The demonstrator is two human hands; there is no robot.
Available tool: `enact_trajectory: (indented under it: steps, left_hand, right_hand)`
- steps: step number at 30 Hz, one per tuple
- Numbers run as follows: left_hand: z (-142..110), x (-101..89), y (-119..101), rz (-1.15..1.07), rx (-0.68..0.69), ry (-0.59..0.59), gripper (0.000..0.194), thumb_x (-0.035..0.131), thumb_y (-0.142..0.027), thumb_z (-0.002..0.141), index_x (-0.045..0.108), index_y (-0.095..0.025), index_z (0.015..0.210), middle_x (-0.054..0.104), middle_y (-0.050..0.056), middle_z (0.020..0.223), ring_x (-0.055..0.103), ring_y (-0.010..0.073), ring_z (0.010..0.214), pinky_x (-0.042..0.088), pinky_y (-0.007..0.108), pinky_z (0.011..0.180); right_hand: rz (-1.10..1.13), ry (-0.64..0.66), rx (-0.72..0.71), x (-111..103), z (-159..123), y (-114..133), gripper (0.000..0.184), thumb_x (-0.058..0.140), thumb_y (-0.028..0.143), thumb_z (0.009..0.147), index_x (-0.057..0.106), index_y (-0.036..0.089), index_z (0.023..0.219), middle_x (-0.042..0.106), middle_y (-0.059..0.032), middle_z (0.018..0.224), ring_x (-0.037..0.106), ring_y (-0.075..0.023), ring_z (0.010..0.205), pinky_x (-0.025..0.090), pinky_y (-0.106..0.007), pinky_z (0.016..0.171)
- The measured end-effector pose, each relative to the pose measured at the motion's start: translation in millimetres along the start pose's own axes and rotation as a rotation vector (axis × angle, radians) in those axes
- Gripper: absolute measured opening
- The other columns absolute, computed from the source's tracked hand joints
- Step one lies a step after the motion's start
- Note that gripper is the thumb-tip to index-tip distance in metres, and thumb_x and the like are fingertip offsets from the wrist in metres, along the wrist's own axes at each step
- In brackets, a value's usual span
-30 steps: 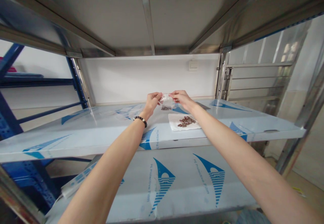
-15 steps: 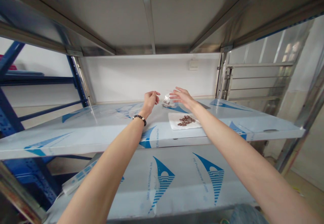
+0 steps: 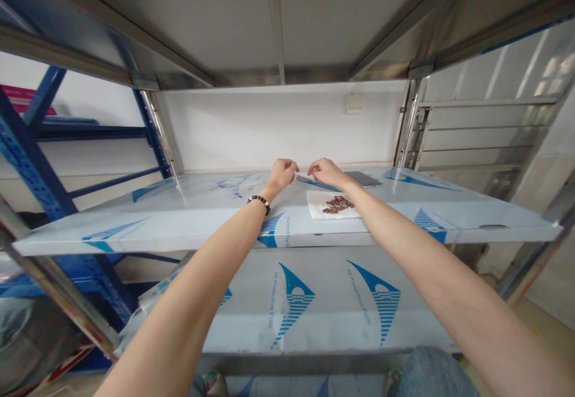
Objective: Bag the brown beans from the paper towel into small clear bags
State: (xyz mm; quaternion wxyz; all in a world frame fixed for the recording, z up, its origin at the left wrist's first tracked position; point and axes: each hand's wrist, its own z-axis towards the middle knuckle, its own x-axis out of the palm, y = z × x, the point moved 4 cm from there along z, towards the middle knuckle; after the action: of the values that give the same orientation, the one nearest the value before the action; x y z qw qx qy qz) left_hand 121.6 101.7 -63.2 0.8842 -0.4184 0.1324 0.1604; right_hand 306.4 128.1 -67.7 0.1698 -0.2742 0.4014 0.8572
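Observation:
My left hand [image 3: 283,173], with a dark bead bracelet on its wrist, is curled shut at the left end of a small clear plastic bag [image 3: 302,178] that lies low on the shelf [image 3: 188,217]. The fingers of my right hand [image 3: 326,171] are pinched at the bag's right end. The bag holds a few small brown pieces. Just in front of my right hand lies a white sheet [image 3: 320,200] with a small heap of brown capsule-like pieces [image 3: 338,204] on it.
The metal shelf is covered in white film with blue logos. A dark flat slab [image 3: 365,178] lies behind my right hand. Another shelf [image 3: 314,307] sits below and one closes overhead. Blue racking [image 3: 31,151] stands left, steel uprights [image 3: 406,127] right.
One second ago both hands held the bag up in the air. Half a second ago they let it go and my right hand spread open. Now both hands are closed at the bag down on the shelf.

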Motion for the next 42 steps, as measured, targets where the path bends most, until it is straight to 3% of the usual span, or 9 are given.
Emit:
enact_trajectory:
  steps: [4,10,13,17,19,22,30,36,42]
  left_hand:
    - [-8.0,-29.0,5.3,0.446,0.060,0.071,0.019,0.060,-0.016,0.086,0.077,-0.016,0.076,0.071,0.006,0.066,0.065,0.0192,0.064,0.049,0.029,0.067]
    - [-20.5,-131.6,37.3,0.997,-0.062,0.176,0.043,0.060,-0.006,0.082,0.081,-0.019,0.117,0.078,0.010,0.126,0.073,0.0232,0.109,0.055,0.031,0.099]
    - [-29.6,-169.4,51.4,1.112,-0.134,0.291,0.049,0.057,-0.002,0.082,0.081,-0.022,0.119,0.078,0.008,0.130,0.072,0.0219,0.118,0.051,0.029,0.106]
    - [-45.6,-189.9,56.1,1.129,-0.239,0.352,0.025,0.067,-0.023,0.090,0.085,-0.025,0.108,0.082,0.008,0.118,0.074,0.0239,0.111,0.053,0.029,0.101]
    - [-53.5,-188.6,53.5,1.100,-0.254,0.376,0.021,0.073,-0.036,0.090,0.085,-0.026,0.103,0.083,0.009,0.112,0.076,0.0252,0.104,0.055,0.029,0.096]
    - [-60.0,-185.3,47.7,1.134,-0.276,0.370,0.018,0.074,-0.032,0.088,0.085,-0.023,0.100,0.082,0.012,0.111,0.076,0.0278,0.102,0.056,0.033,0.092]
    - [-40.7,-182.2,17.6,1.216,-0.198,0.109,0.027,0.063,-0.032,0.099,0.084,-0.016,0.096,0.081,0.021,0.107,0.077,0.0338,0.101,0.056,0.040,0.090]
    - [-23.4,-114.2,-5.8,1.007,0.024,0.045,0.024,0.062,-0.026,0.098,0.084,-0.018,0.095,0.082,0.014,0.106,0.075,0.0274,0.100,0.055,0.034,0.092]
    - [-7.6,-31.0,-18.1,0.930,0.145,0.044,0.026,0.058,-0.022,0.096,0.084,-0.018,0.097,0.082,0.014,0.104,0.075,0.0271,0.097,0.052,0.033,0.085]
  right_hand:
    - [-0.037,0.094,0.006,4.8,-3.4,-0.6,0.025,0.059,0.003,0.073,0.079,0.015,0.081,0.066,-0.0024,0.057,0.057,-0.0158,0.055,0.038,-0.028,0.059]
    - [-0.108,0.192,0.003,5.9,-4.3,2.6,0.025,0.061,0.009,0.081,0.081,0.011,0.096,0.069,-0.0053,0.066,0.058,-0.0154,0.060,0.038,-0.027,0.060]
    - [-0.136,0.188,-0.010,4.6,-4.5,3.1,0.025,0.060,0.009,0.083,0.080,0.011,0.096,0.069,-0.0059,0.068,0.058,-0.0156,0.061,0.037,-0.028,0.060]
    - [-0.141,0.200,-0.014,4.6,-5.6,3.5,0.024,0.059,0.009,0.082,0.080,0.012,0.094,0.069,-0.0051,0.066,0.057,-0.0158,0.060,0.038,-0.028,0.062]
    - [-0.136,0.197,-0.011,4.5,-6.2,4.6,0.024,0.059,0.008,0.081,0.080,0.013,0.093,0.069,-0.0050,0.066,0.057,-0.0158,0.060,0.039,-0.029,0.062]
    - [-0.134,0.187,-0.003,4.0,-6.9,6.4,0.025,0.059,0.005,0.080,0.079,0.013,0.092,0.068,-0.0051,0.065,0.058,-0.0162,0.059,0.038,-0.029,0.061]
    - [-0.173,0.086,-0.013,-0.6,-2.0,4.9,0.022,0.061,0.005,0.081,0.080,0.013,0.090,0.069,-0.0066,0.064,0.060,-0.0174,0.061,0.040,-0.030,0.063]
    - [0.023,0.006,-0.130,0.0,-4.3,24.8,0.022,0.055,0.016,0.093,0.076,0.013,0.098,0.064,-0.0021,0.063,0.057,-0.0160,0.058,0.041,-0.028,0.062]
    - [-0.006,0.054,-0.097,4.0,-7.4,31.1,0.033,0.059,0.032,0.101,0.065,0.018,0.071,0.064,-0.0034,0.065,0.056,-0.0159,0.061,0.040,-0.028,0.063]
